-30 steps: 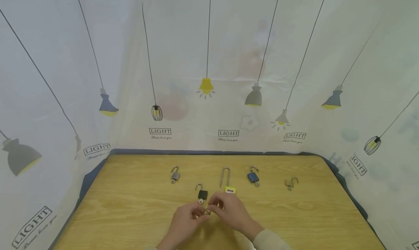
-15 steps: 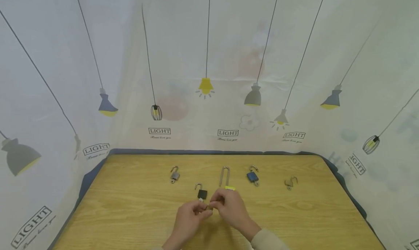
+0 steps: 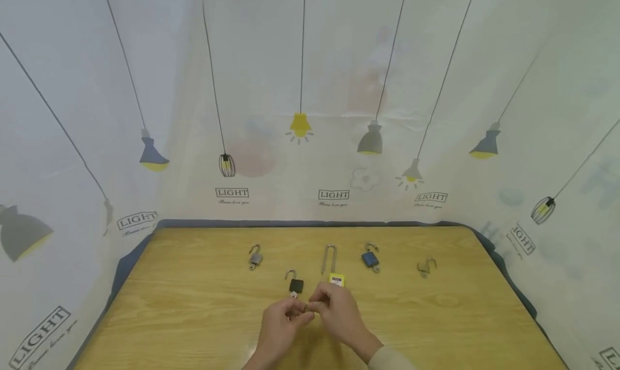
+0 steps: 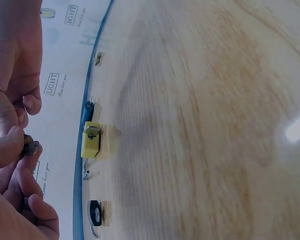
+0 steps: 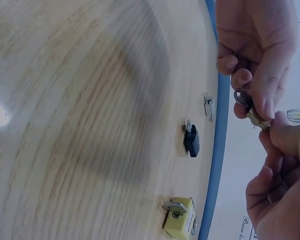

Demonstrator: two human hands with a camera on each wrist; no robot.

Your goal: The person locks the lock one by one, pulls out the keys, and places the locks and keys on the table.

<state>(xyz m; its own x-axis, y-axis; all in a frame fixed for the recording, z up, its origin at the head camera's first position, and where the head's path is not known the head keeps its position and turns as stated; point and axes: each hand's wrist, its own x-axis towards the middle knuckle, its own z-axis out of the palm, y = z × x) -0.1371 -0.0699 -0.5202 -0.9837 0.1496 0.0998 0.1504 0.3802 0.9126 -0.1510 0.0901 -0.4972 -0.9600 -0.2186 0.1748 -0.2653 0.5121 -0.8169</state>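
Between the fingertips of both hands is a small brass padlock (image 5: pixel 257 120), raised above the table, with a key (image 5: pixel 241 96) at its bottom end. My left hand (image 3: pixel 278 324) pinches its body between thumb and fingers. From the other side my right hand (image 3: pixel 341 313) pinches the shackle end, its thumb and forefinger meeting the left fingertips. Fingers cover most of the lock in the head view. Just beyond the hands lie a black padlock (image 3: pixel 296 286) and a yellow padlock (image 3: pixel 337 279) with a long, raised shackle.
Farther back on the wooden table (image 3: pixel 194 305) lie a silver padlock (image 3: pixel 255 259), a blue padlock (image 3: pixel 370 259) and, to the right, a brass-coloured padlock (image 3: pixel 424 267). Their shackles are open and keys sit in them. A white curtain (image 3: pixel 271 63) printed with lamps encloses the table.
The small lock, partly visible between the hands a second ago, is now mostly covered as the fingertips have closed together. The head view has shifted slightly; the other padlocks lie unchanged.
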